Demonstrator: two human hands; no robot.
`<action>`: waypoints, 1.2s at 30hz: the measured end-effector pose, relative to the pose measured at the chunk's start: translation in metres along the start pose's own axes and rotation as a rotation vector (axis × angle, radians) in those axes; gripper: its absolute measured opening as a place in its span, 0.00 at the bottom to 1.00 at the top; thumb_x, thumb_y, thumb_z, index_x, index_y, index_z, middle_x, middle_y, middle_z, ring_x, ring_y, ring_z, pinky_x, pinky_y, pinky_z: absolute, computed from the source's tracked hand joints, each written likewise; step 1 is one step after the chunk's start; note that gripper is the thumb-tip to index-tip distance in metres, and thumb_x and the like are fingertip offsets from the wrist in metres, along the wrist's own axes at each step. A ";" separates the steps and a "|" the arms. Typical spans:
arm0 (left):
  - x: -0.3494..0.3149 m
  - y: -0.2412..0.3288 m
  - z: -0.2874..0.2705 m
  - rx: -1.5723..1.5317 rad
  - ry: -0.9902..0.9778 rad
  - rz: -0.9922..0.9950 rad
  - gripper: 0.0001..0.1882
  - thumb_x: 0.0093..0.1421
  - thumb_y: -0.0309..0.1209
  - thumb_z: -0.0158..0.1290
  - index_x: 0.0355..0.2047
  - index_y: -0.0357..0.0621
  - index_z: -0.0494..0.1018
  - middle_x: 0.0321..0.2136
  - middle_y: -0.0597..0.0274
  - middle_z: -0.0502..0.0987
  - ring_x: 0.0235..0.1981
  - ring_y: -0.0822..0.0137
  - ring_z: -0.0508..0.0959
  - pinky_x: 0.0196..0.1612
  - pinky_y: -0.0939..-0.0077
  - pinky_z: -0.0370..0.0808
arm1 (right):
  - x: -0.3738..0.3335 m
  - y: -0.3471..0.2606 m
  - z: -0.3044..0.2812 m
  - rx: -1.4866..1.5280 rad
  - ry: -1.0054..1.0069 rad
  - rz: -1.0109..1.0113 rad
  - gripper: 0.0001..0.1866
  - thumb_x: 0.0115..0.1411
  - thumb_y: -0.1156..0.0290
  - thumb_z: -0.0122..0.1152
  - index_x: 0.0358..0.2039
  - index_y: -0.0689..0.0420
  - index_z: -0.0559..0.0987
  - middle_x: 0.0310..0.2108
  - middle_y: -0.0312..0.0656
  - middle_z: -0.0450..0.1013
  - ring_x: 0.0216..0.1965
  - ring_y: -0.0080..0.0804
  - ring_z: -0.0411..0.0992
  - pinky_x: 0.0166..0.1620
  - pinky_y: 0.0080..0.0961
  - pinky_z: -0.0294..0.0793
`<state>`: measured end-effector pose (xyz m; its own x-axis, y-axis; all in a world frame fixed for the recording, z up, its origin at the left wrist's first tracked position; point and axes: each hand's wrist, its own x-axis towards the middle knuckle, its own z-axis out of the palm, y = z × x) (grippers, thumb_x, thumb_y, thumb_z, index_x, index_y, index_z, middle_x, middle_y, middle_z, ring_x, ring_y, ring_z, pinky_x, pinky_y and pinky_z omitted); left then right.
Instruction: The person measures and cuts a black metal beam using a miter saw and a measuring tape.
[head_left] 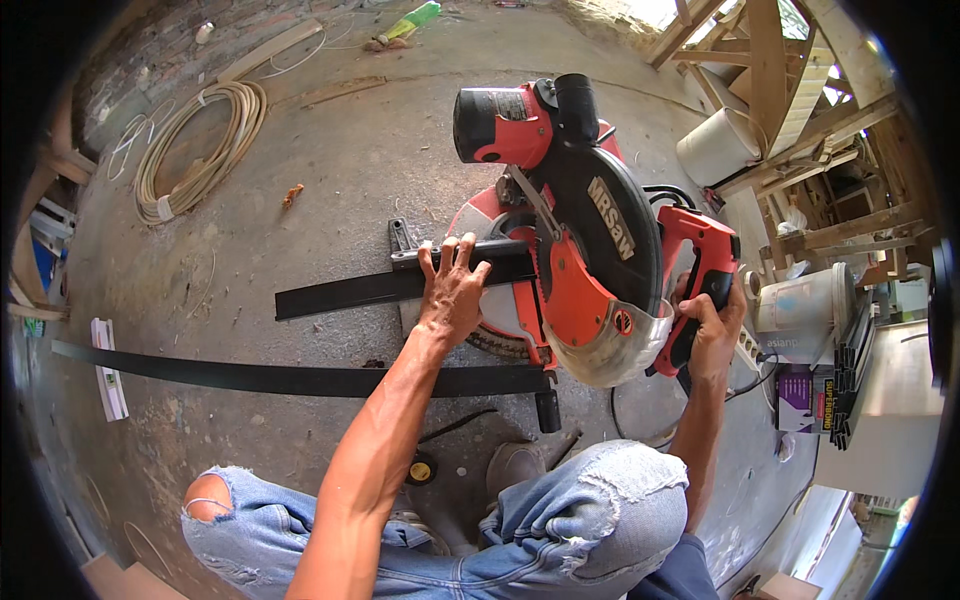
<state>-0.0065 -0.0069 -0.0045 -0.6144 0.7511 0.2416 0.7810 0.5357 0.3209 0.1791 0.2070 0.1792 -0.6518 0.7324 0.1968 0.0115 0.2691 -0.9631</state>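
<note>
One short, flat black strip (350, 296) lies along the grey metal fence (505, 249) of the red-and-black miter saw (600, 268); my left hand (452, 300) spreads its fingers over both, my right hand (713, 328) curls around the handle (718, 262). I judge this a steadying step, calling for firm pressure next.

Left hand (455, 297), right hand (714, 325): bare. Faded blue jeans (450, 570) at 6 o'clock; ragged knee hole (208, 497) at 8 o'clock; frayed whitish patch (650, 487) between 4 and 5 o'clock; navy cloth (678, 575) at 5 o'clock.
</note>
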 end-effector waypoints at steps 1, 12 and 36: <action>0.000 0.000 0.000 0.000 -0.004 -0.005 0.23 0.47 0.32 0.68 0.46 0.49 0.79 0.59 0.55 0.62 0.64 0.53 0.57 0.63 0.36 0.45 | 0.000 0.000 0.000 0.000 0.000 0.000 0.26 0.47 0.86 0.50 0.50 0.65 0.71 0.27 0.39 0.72 0.24 0.22 0.69 0.30 0.19 0.71; 0.002 0.004 -0.006 -0.015 -0.044 -0.029 0.23 0.48 0.34 0.67 0.47 0.50 0.80 0.60 0.54 0.61 0.64 0.52 0.57 0.63 0.34 0.45 | -0.004 0.004 0.000 0.026 0.002 -0.014 0.22 0.51 0.83 0.52 0.49 0.63 0.72 0.27 0.38 0.72 0.23 0.21 0.69 0.28 0.18 0.70; 0.003 0.004 -0.001 0.089 -0.042 0.008 0.25 0.52 0.36 0.65 0.52 0.50 0.77 0.59 0.49 0.61 0.63 0.51 0.57 0.63 0.36 0.47 | 0.015 -0.021 0.006 -0.204 -0.039 0.059 0.09 0.66 0.73 0.58 0.43 0.65 0.77 0.26 0.40 0.77 0.23 0.21 0.73 0.29 0.19 0.75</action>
<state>-0.0053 -0.0031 -0.0019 -0.6044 0.7699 0.2048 0.7939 0.5605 0.2358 0.1649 0.2085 0.2015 -0.6740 0.7271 0.1304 0.2013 0.3505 -0.9147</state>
